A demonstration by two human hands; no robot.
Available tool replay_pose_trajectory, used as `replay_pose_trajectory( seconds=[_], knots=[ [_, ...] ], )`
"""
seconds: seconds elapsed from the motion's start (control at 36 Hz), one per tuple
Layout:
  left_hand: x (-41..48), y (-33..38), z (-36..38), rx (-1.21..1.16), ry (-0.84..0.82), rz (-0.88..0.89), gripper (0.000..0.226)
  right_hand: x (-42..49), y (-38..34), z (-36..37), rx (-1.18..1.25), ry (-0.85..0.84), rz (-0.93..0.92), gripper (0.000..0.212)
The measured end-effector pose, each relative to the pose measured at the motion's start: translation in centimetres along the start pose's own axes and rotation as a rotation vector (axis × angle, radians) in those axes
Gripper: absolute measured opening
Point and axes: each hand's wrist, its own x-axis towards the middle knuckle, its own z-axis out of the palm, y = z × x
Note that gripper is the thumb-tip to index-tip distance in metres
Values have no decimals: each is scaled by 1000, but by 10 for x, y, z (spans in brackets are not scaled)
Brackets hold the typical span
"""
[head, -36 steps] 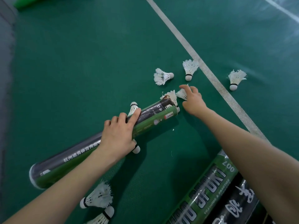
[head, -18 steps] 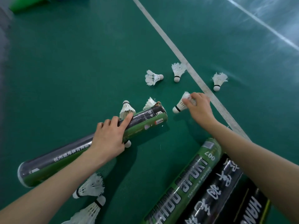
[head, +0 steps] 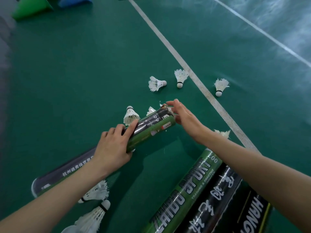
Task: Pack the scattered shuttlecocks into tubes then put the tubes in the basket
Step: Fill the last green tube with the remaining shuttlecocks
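Note:
My left hand [head: 112, 147] grips a green and black tube [head: 151, 130] that lies on the green floor, its torn open mouth pointing up and right. My right hand [head: 183, 118] is at that mouth with straight fingers, pressing against it; bits of white feather [head: 169, 108] show at the rim. Loose white shuttlecocks lie beyond: one [head: 156, 83] on its side, one [head: 180, 78] by the white line, one [head: 220, 87] past the line. Another [head: 130, 115] stands just behind the tube. No basket is in view.
Three more tubes lie at the lower right: a green one [head: 185, 190] and two black ones [head: 218, 199] [head: 252, 214]. Shuttlecocks [head: 96, 192] [head: 92, 219] lie under my left forearm, another [head: 223, 133] behind my right wrist. A green cone [head: 32, 7] and a blue cone [head: 75, 0] stand far left.
My right hand picked up a shuttlecock from the floor, carried it left to the tube's mouth and now presses there with flat fingers. My left hand kept its hold on the tube.

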Motion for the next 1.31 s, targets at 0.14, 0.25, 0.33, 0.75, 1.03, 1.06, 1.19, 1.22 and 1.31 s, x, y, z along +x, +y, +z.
replay_pose_trajectory(
  seconds=[0.14, 0.25, 0.33, 0.75, 1.03, 1.06, 1.19, 1.22, 1.31],
  knots=[
    [2, -9, -4, 22, -16, -38, 97, 9, 3, 20, 45, -74, 38, 88],
    [5, -23, -5, 30, -44, -99, 99, 21, 4, 26, -14, 54, -24, 51],
    [8, -37, -8, -6, -50, -161, 100, 36, 7, 25, -190, 170, -49, 39],
    [9, -55, -1, -58, -126, -219, 100, 74, 40, 43, -991, 33, -162, 33],
    [10, -43, -2, 35, -154, -165, 101, 63, 19, 1, -316, 312, 2, 24],
    [10, -40, -2, 39, -155, -153, 100, 61, 16, -1, -221, 299, 25, 24],
    [10, -27, -4, 32, -130, -92, 101, 47, 10, -3, -60, 221, 61, 27],
    [9, -25, -4, 23, -123, -81, 101, 43, 10, -2, -85, 195, 61, 29],
    [7, -19, -5, -7, -109, -53, 98, 33, 10, -1, -158, 140, 31, 29]
  ],
)
